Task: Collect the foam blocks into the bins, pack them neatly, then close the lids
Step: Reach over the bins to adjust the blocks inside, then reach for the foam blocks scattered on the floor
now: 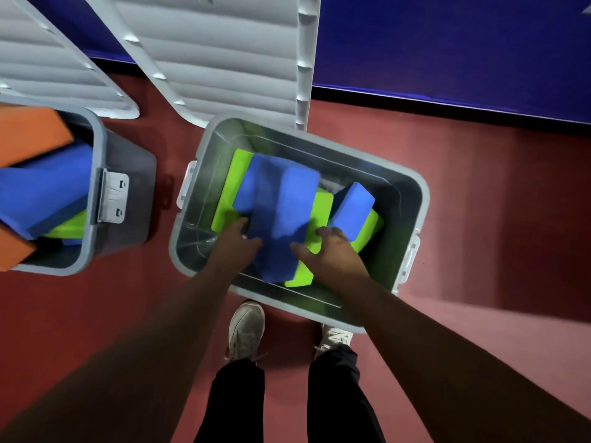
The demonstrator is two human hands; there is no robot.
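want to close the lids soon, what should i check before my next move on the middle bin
1. Grip: left hand and right hand both hold the blue foam blocks: ok.
2. Blocks flat in the middle bin: the blue ones lie askew across the green foam blocks: not ok.
3. Middle bin's lid open and clear of the hands: ok.
4. Left bin packed below its rim: an orange foam block sticks up past it: not ok.
5. Stray blocks on the red floor: none in view, the rest is out of frame: cannot tell.
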